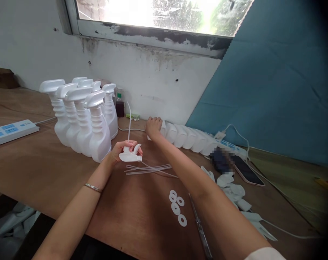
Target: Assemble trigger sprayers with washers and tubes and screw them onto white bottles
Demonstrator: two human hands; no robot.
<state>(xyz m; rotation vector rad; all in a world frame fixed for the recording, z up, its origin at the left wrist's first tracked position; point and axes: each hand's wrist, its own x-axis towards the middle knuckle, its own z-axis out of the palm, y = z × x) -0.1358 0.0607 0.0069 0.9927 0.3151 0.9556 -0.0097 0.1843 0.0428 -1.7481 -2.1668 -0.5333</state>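
Note:
My left hand (117,148) is closed round a white trigger spray head (130,156), held upside down. Its thin dip tube (129,124) points upward and bends slightly at the top. By the wall, my right hand (153,126) has its fingers wrapped over the nearest end of a row of white bottles (189,139), gripping the end bottle (164,128), which is mostly hidden by the hand. Several loose thin tubes (144,169) lie on the table below my hands. White ring washers (175,208) are scattered closer to me.
Several assembled spray bottles (98,133) stand at the left. Loose white spray heads (234,191), a phone (247,170) and a power strip (231,147) are at the right. A slim metal tool (200,229) lies beside my right forearm. Another power strip (13,131) is far left.

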